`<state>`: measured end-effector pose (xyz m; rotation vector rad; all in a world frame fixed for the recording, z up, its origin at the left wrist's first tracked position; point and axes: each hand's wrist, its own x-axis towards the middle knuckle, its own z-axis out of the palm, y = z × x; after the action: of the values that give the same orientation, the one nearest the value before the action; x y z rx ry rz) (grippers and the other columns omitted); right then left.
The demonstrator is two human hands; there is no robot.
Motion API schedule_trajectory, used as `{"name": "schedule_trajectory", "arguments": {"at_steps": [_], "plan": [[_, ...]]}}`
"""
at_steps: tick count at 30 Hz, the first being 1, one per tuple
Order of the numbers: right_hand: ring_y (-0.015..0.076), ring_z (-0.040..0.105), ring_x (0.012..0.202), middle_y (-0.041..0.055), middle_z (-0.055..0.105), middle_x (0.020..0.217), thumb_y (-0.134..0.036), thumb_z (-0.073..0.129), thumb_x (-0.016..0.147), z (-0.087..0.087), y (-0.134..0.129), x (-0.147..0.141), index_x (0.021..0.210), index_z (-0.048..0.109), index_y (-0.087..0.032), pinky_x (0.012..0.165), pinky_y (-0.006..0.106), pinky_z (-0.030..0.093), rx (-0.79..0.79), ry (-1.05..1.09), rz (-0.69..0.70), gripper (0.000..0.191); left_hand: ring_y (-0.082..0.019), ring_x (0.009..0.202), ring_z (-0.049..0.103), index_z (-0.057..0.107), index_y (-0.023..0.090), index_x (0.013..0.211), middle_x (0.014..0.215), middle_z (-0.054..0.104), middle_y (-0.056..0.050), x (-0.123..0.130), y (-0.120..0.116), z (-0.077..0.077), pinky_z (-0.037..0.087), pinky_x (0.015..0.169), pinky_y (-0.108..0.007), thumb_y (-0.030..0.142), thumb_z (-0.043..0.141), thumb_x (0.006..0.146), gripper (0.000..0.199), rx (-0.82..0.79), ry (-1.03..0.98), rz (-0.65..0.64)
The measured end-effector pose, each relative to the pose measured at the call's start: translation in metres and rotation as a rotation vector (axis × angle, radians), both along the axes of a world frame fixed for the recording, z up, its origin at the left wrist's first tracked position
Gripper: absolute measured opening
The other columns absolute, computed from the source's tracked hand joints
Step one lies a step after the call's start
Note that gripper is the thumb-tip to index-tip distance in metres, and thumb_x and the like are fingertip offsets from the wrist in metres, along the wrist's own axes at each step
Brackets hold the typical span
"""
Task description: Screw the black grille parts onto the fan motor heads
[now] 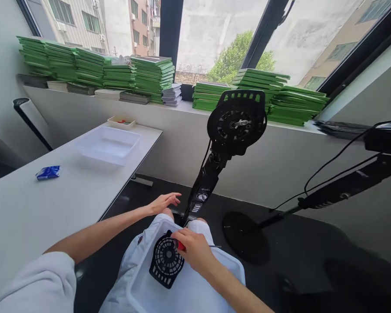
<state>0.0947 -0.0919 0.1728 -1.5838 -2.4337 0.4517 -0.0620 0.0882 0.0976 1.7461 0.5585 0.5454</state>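
My right hand [195, 248] is closed around a screwdriver [181, 246]; its red handle pokes out by the thumb and the thin shaft points right. This hand is above a white plastic tray [241, 274] resting on my lap. A black round-slotted fan cover [167, 263] lies in the tray, just left of the screwdriver. My left hand [164, 203] hovers over my left knee, fingers stretched out and holding nothing. Between my knees stands a black pedestal fan [208, 176], its motor housing [237, 124] tilted toward me with a silvery piece at the centre.
To the left, a white table [81, 191] carries a translucent bin [109, 145], a small tray of coloured bits [122, 122] and a blue packet [48, 172]. Green stacks [153, 78] line the windowsill. Another fan stand [339, 189] leans in at right, near a round black base [246, 238].
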Motion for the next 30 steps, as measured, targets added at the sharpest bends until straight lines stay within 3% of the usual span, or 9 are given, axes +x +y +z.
{"name": "schedule_trajectory", "arguments": {"at_steps": [2,4,7,10,13,17,21,25,30], "plan": [[0.0188,0.067,0.109,0.0030,0.075,0.113,-0.015,0.065,0.084,-0.028,0.006,-0.023,0.107,0.072,-0.023,0.083,0.027,0.052,-0.079,-0.071,0.061,0.025,-0.024,0.109,0.068,0.062,0.016,0.134,0.118,0.073,-0.013,-0.017,-0.016,-0.023,0.049,0.102,-0.038,0.075,0.039,0.095,0.075,-0.009,0.119,-0.147],[0.0225,0.064,0.118,0.0088,0.071,0.124,-0.018,0.066,0.085,-0.046,0.013,-0.036,0.112,0.070,-0.019,0.088,0.030,0.053,-0.129,-0.145,0.084,0.027,-0.024,0.107,0.067,0.071,0.017,0.119,0.112,0.075,-0.009,-0.026,-0.024,-0.034,0.049,0.099,-0.034,0.074,0.056,0.087,0.067,0.005,0.186,-0.237],[0.0249,0.065,0.116,0.0132,0.071,0.121,-0.021,0.066,0.088,-0.059,0.022,-0.038,0.112,0.069,-0.013,0.091,0.036,0.054,-0.185,-0.253,0.066,0.026,-0.020,0.096,0.065,0.075,0.015,0.104,0.099,0.075,-0.006,-0.026,-0.023,-0.037,0.049,0.091,-0.029,0.072,0.057,0.088,0.062,0.035,0.255,-0.304],[0.0194,0.069,0.100,0.0071,0.073,0.106,-0.020,0.059,0.095,-0.063,0.024,-0.027,0.111,0.068,-0.014,0.088,0.038,0.056,-0.221,-0.340,0.016,0.020,-0.016,0.086,0.062,0.075,0.014,0.097,0.090,0.073,-0.004,-0.023,-0.015,-0.037,0.048,0.085,-0.025,0.067,0.054,0.093,0.057,0.051,0.283,-0.320],[0.0161,0.070,0.090,0.0050,0.073,0.103,-0.022,0.054,0.099,-0.070,0.024,-0.021,0.119,0.065,-0.015,0.084,0.037,0.058,-0.231,-0.407,-0.026,0.024,-0.014,0.081,0.058,0.075,0.014,0.095,0.085,0.071,-0.003,-0.019,-0.010,-0.039,0.046,0.080,-0.023,0.061,0.056,0.095,0.051,0.062,0.294,-0.329],[0.0153,0.069,0.091,0.0065,0.070,0.110,-0.028,0.056,0.099,-0.090,0.030,-0.033,0.126,0.062,-0.015,0.083,0.036,0.059,-0.213,-0.466,-0.034,0.030,-0.012,0.079,0.056,0.074,0.015,0.091,0.085,0.070,-0.002,-0.015,-0.011,-0.044,0.044,0.078,-0.021,0.055,0.055,0.098,0.045,0.065,0.306,-0.359],[0.0163,0.068,0.097,0.0075,0.069,0.113,-0.029,0.060,0.097,-0.110,0.041,-0.052,0.119,0.065,-0.014,0.084,0.036,0.059,-0.185,-0.507,-0.029,0.027,-0.013,0.079,0.056,0.073,0.017,0.089,0.084,0.068,-0.001,-0.014,-0.013,-0.045,0.044,0.076,-0.021,0.058,0.053,0.097,0.046,0.075,0.337,-0.368],[0.0174,0.068,0.094,0.0074,0.072,0.103,-0.015,0.059,0.094,-0.111,0.044,-0.056,0.106,0.069,-0.012,0.079,0.033,0.057,-0.162,-0.490,0.006,0.016,-0.013,0.077,0.055,0.071,0.017,0.090,0.083,0.067,-0.002,-0.013,-0.015,-0.037,0.045,0.074,-0.022,0.059,0.049,0.098,0.048,0.117,0.347,-0.384],[0.0238,0.071,0.088,0.0090,0.076,0.098,-0.009,0.056,0.085,-0.091,0.028,-0.049,0.097,0.072,-0.017,0.065,0.031,0.049,-0.117,-0.408,0.008,0.022,-0.014,0.075,0.055,0.071,0.018,0.088,0.080,0.066,-0.002,-0.013,-0.024,-0.028,0.046,0.072,-0.024,0.059,0.045,0.099,0.050,0.178,0.358,-0.398]]}}
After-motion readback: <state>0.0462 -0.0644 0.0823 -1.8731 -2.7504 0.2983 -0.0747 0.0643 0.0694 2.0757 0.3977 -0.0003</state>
